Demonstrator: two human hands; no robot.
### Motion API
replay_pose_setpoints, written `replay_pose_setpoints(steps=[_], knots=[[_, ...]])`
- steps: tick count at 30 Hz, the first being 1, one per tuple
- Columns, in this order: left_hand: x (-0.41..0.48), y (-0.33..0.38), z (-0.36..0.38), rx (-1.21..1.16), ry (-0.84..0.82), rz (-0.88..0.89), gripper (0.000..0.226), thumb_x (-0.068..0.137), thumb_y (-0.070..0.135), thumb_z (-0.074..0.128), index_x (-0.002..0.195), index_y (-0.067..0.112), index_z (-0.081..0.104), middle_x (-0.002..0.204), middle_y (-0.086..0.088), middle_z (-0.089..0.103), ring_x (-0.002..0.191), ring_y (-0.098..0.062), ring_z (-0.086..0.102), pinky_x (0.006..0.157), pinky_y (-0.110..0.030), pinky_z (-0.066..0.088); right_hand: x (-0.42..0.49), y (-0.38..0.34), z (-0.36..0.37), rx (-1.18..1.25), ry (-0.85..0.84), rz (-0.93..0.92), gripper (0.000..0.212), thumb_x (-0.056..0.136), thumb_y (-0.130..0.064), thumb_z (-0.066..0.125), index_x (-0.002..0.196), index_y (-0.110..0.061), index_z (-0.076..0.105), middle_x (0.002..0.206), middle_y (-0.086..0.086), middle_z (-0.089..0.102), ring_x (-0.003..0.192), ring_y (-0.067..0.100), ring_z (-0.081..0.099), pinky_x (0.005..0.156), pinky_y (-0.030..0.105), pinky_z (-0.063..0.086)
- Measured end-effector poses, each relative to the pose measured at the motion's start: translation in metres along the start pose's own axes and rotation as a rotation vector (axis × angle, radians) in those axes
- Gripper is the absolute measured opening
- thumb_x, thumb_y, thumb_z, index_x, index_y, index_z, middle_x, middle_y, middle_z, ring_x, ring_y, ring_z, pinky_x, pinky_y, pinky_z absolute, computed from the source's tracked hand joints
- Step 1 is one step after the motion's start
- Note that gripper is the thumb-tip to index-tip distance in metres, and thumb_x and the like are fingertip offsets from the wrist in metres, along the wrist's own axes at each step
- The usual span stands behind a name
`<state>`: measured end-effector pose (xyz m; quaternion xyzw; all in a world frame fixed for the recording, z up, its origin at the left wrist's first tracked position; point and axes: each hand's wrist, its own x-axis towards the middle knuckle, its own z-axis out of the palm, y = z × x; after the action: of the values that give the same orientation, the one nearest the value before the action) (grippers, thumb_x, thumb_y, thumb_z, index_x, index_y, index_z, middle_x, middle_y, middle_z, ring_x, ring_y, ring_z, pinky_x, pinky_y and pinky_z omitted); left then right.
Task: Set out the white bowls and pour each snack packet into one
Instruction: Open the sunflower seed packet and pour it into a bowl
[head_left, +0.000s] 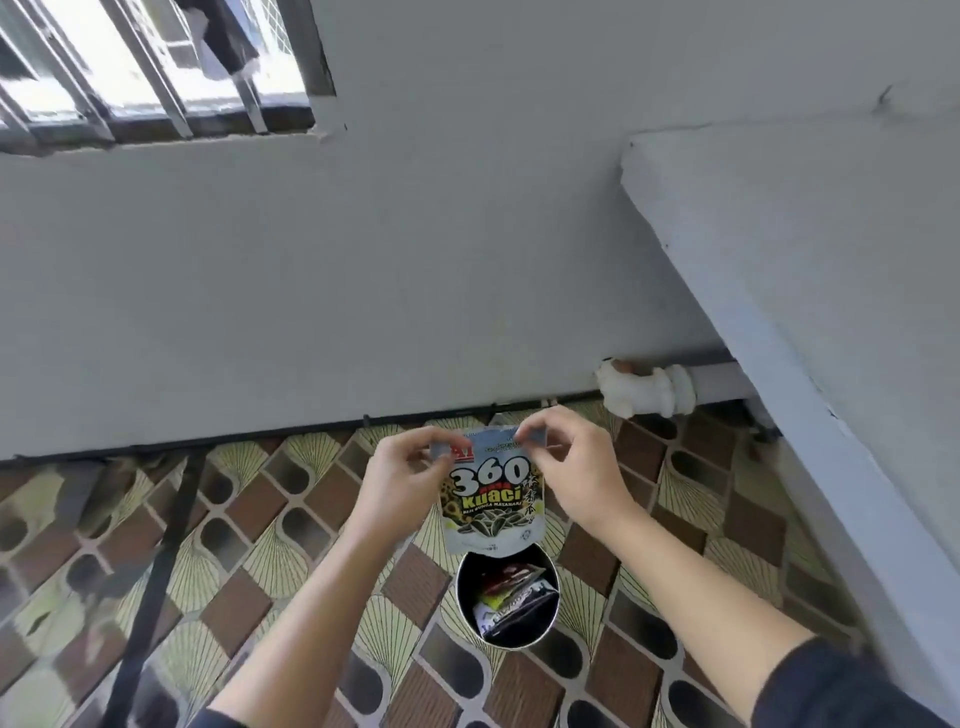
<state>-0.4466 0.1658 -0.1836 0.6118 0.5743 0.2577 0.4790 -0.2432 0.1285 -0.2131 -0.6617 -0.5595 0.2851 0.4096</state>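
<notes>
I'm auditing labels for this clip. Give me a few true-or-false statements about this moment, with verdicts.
1. The left hand and right hand both pinch the top edge of the seed packet. True.
2. The seed packet is tipped over a white bowl. False: no white bowl is in view, and the packet is held upright.
3. The round container holds other packets. True.
4. The left hand rests on the patterned floor. False: it holds the packet's top left corner.

Grey wall (415, 260), barred window (145, 67), patterned tile floor (260, 545).
</notes>
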Motion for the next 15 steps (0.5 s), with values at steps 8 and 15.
replay_pose_setpoints(steps=[8, 15], knots=[[0.078, -0.175, 0.108, -0.030, -0.001, -0.148, 0.027, 0.099, 0.019, 0.063, 0.092, 0.042, 0.076, 0.112, 0.010, 0.071, 0.096, -0.011, 0.067, 0.083, -0.041, 0.060, 0.027, 0.199, 0.098, -0.042, -0.083, 0.027, 0.023, 0.087, 0.005, 0.069, 0.087, -0.018, 0.072, 0.090, -0.015, 0.066, 0.089, -0.005, 0.061, 0.077, 0.007, 0.046], [0.102, -0.297, 0.159, 0.025, -0.058, -0.229, 0.025, 0.095, 0.022, 0.067, 0.103, 0.044, 0.073, 0.123, 0.018, 0.068, 0.122, -0.006, 0.059, 0.108, -0.049, 0.046, 0.010, 0.311, 0.161, -0.037, -0.235, 0.120, 0.016, 0.088, -0.004, 0.070, 0.096, -0.017, 0.072, 0.102, -0.009, 0.069, 0.101, 0.002, 0.063, 0.092, 0.015, 0.050]])
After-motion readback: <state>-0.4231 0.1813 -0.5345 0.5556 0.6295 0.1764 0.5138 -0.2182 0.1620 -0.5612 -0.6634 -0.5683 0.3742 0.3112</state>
